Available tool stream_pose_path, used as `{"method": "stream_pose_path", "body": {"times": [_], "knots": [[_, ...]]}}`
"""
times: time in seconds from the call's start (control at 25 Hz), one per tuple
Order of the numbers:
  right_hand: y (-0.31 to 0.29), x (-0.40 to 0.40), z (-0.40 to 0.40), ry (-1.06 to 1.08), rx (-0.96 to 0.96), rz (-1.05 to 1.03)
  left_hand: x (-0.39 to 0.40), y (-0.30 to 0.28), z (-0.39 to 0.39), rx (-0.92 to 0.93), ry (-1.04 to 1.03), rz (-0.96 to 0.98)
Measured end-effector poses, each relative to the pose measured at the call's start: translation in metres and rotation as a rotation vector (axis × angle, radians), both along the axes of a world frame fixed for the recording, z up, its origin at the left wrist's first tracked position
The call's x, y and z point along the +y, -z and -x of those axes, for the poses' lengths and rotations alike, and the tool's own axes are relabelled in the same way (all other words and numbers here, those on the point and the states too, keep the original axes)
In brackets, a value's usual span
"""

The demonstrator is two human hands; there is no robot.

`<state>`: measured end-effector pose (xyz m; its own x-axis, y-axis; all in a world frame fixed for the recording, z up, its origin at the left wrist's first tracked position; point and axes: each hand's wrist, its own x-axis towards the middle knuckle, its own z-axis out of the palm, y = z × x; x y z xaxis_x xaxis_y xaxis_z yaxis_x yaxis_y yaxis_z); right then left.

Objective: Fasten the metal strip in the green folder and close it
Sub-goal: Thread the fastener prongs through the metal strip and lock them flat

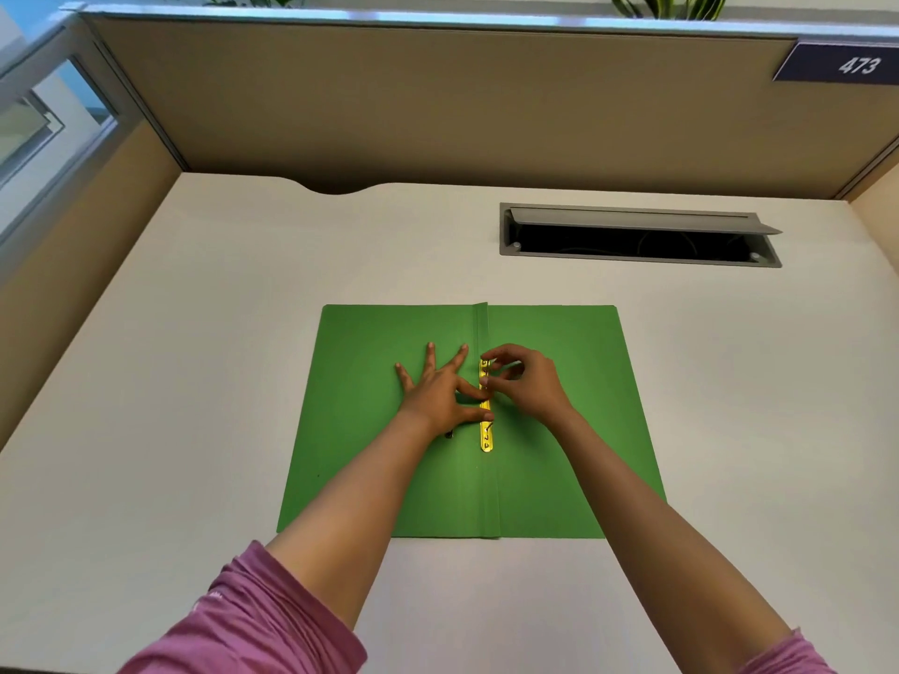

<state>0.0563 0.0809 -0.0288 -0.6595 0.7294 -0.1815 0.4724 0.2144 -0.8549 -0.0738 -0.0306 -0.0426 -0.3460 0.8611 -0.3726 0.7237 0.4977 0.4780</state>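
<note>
A green folder (574, 430) lies open and flat on the white desk, its spine fold running front to back through the middle. A yellow metal strip (486, 437) lies along the spine, partly covered by fingers. My left hand (438, 389) rests flat on the left flap with fingers spread, its thumb pressing on the strip. My right hand (528, 381) is curled over the far end of the strip, thumb and fingertips pinching at it. A small dark piece (448, 434) shows beside my left wrist.
The white desk (194, 381) spreads around the folder. A grey cable hatch (637, 235) stands open at the back right. Beige partition walls (438, 104) close off the back and both sides. A sign reading 473 (858, 65) hangs at top right.
</note>
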Motion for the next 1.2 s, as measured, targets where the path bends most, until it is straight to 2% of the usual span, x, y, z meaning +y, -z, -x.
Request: {"method": "stream_pose_path", "body": {"times": [0.2,0.36,0.64,0.88,1.04,1.2], "knots": [[0.001,0.017,0.002,-0.191,-0.101,-0.154,0.000,-0.004,0.000,-0.004,0.015,0.022],[-0.005,0.029,0.012,-0.208,-0.132,-0.172,0.001,-0.006,0.000,0.015,0.032,0.038],[-0.014,0.038,0.022,-0.448,-0.249,-0.088,0.002,-0.007,0.000,0.049,0.044,0.065],[-0.011,0.043,0.013,-0.428,-0.170,-0.164,0.001,-0.006,0.000,0.040,0.046,0.051],[-0.011,0.042,0.019,-0.421,-0.192,-0.192,0.001,-0.006,0.000,0.044,0.050,0.057],[-0.012,0.039,0.028,-0.322,-0.219,-0.202,0.002,-0.007,0.001,0.045,0.050,0.065]]}}
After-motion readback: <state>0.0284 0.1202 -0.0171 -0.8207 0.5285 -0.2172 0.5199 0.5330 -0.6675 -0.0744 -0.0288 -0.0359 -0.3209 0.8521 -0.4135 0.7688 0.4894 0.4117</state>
